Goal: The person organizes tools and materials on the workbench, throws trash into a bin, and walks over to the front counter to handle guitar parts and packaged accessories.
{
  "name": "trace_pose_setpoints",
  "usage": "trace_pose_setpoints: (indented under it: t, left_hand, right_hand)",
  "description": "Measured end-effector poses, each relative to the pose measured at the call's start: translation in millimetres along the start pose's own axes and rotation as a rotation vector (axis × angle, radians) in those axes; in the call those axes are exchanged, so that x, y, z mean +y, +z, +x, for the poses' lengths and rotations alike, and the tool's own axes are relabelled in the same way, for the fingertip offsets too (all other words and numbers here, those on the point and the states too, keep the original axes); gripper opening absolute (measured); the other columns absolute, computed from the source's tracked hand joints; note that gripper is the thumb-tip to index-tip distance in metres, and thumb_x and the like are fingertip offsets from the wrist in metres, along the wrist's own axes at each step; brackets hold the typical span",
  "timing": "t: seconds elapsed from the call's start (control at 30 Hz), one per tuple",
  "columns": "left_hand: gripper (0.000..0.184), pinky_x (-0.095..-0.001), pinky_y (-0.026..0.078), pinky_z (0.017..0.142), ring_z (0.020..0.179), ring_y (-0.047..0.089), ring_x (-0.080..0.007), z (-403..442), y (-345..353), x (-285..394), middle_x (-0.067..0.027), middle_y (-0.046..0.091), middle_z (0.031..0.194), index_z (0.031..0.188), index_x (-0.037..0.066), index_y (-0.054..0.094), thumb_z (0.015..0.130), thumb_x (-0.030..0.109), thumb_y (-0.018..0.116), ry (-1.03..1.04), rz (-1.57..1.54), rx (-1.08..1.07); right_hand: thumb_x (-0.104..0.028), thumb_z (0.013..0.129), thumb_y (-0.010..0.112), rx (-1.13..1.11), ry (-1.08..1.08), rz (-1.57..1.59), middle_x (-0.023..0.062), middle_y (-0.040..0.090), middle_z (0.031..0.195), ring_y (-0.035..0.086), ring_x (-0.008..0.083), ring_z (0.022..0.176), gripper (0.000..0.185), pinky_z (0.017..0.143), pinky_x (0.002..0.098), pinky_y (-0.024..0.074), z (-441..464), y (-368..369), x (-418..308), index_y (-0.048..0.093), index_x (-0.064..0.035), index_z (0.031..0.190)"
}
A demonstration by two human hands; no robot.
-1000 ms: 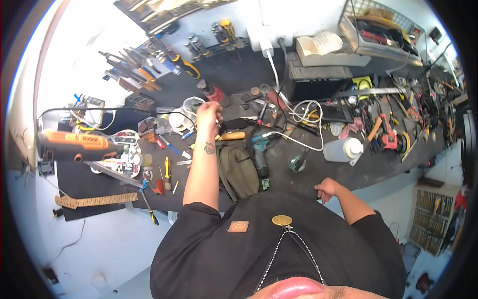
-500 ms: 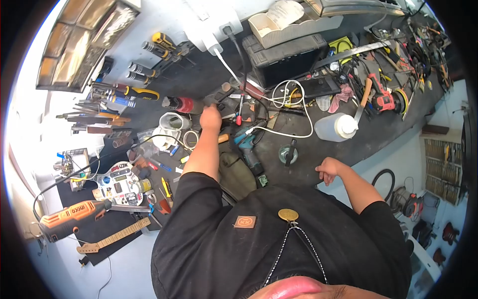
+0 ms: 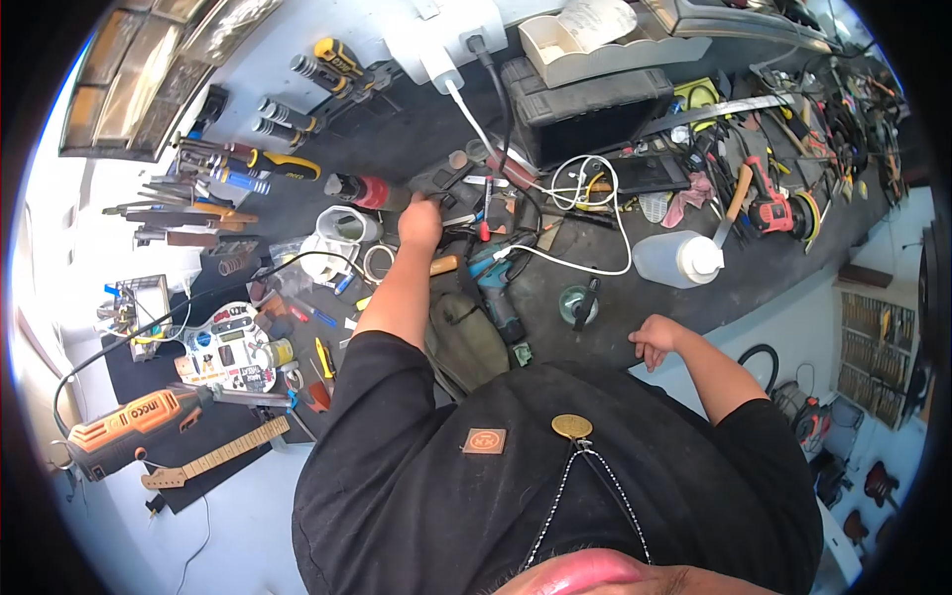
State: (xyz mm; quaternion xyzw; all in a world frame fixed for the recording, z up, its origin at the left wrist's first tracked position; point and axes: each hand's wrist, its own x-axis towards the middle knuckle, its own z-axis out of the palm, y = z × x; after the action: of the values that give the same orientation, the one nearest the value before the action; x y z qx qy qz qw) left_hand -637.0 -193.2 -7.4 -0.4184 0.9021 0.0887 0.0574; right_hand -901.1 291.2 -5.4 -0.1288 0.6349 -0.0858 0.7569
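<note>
1. Head view: here's the left hand, settling right beside the red-labelled can near the worktop's back edge; its grip I'm not managing to tell!
2. Right hand is dangling released, fingers loosely curling, by the front edge.

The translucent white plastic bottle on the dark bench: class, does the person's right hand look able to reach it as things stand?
Probably yes: the right hand looks near the bottle, and only bare bench top shows between them.
</note>
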Motion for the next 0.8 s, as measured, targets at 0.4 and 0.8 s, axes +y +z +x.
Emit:
trace_pose_setpoints:
  t: [0.4,0.8]
  left_hand:
    - [0.014,-0.0444,0.054,0.075,0.086,0.071,-0.0309,-73.9,-64.4,-11.7,-0.0139,0.074,0.089,0.107,0.003,0.066,0.097,0.013,0.063,-0.065,-0.529,-0.012]
    - [0.007,-0.041,0.055,0.077,0.084,0.07,-0.0353,-163.5,-262.5,-31.7,-0.0164,0.072,0.092,0.098,0.0,0.069,0.091,0.002,0.069,-0.096,-0.227,1.107]
  right_hand:
    - [-0.033,0.103,0.055,-0.004,-0.01,-0.047,0.0243,0.074,0.073,0.076,0.0317,0.065,0.05,0.059,0.0361,0.0605,-4.1,1.2,-1.7,0.071,0.0131,0.095]
    - [-0.034,0.103,0.057,0.023,-0.018,-0.096,0.0228,0.073,0.071,0.076,0.0311,0.065,0.047,0.059,0.0354,0.0612,-5.3,5.8,-2.8,0.071,0.0102,0.093]
